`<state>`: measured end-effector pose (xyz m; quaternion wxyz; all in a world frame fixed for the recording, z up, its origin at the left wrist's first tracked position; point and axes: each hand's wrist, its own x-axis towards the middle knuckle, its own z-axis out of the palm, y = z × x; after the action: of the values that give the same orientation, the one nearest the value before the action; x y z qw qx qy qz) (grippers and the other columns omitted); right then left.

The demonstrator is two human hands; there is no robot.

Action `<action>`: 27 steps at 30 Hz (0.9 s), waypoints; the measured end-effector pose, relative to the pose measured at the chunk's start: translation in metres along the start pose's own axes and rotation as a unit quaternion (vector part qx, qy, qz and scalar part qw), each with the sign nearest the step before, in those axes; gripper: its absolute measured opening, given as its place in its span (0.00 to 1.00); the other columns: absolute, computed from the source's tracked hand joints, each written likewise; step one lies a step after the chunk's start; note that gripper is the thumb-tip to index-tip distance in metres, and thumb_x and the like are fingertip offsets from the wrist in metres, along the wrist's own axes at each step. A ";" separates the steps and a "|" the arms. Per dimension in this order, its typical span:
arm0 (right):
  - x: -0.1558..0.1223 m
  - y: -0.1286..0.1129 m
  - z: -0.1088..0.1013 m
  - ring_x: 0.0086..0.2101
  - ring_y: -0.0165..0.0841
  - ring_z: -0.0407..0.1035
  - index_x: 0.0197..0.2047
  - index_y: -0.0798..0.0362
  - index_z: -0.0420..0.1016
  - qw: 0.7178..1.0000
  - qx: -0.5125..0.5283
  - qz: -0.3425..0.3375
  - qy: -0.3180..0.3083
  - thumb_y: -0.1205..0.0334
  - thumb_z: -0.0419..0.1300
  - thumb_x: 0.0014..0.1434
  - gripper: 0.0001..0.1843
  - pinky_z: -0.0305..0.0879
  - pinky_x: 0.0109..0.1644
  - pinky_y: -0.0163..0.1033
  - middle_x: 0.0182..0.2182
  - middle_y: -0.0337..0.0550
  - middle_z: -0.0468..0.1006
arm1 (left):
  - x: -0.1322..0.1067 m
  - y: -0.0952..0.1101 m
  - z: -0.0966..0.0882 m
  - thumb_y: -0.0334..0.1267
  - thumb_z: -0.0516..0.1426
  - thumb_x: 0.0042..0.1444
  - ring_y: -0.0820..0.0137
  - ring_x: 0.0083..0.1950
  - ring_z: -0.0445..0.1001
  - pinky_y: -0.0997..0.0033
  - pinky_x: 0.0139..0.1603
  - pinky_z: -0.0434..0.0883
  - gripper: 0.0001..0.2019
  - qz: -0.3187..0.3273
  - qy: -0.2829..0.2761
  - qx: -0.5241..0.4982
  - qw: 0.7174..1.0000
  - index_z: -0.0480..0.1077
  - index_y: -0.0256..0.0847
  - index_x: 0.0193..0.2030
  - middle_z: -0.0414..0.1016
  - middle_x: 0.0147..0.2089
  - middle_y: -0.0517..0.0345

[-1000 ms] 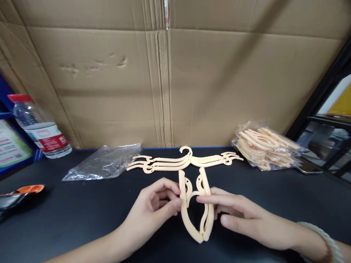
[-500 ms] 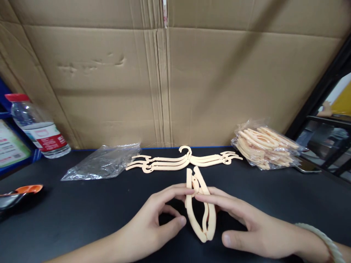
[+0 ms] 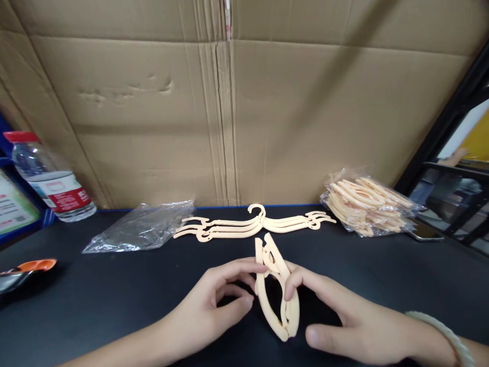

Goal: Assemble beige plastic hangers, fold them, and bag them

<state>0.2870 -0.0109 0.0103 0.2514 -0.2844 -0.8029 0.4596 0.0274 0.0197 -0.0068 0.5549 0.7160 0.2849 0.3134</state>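
Observation:
A cream plastic folding hanger (image 3: pixel 275 289) stands folded between my hands on the black table (image 3: pixel 114 290), its two arms nearly together. My left hand (image 3: pixel 217 300) touches its left arm with the index fingertip, the other fingers curled. From the right, the curled fingers of my right hand (image 3: pixel 344 316) press on the hanger's other arm, with the thumb stretched out below. Behind it lie several unfolded hangers (image 3: pixel 252 225) stacked flat.
A clear bag of folded hangers (image 3: pixel 367 206) sits at the back right, an empty plastic bag (image 3: pixel 143 229) at the back left. A water bottle (image 3: pixel 48 178) stands far left. An orange-tipped tool (image 3: pixel 23 270) lies at the left edge. A cardboard wall (image 3: pixel 237 112) closes the back.
The hanger's two arms have swung together from spread apart to nearly closed. Both hands shifted slightly, my right fingers curling onto the hanger.

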 end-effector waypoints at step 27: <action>-0.002 0.026 -0.015 0.66 0.41 0.47 0.68 0.46 0.58 0.958 -0.286 -0.029 0.017 0.63 0.48 0.69 0.24 0.51 0.68 0.54 0.63 0.43 0.64 | -0.008 0.002 0.006 0.27 0.52 0.55 0.62 0.51 0.71 0.59 0.54 0.69 0.16 0.031 0.052 0.383 0.922 0.65 0.46 0.49 0.72 0.49 0.55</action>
<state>0.3043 0.0077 -0.0057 0.1864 -0.3287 -0.9044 0.1981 0.0272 0.0099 -0.0069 0.2124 0.8654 0.3888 0.2340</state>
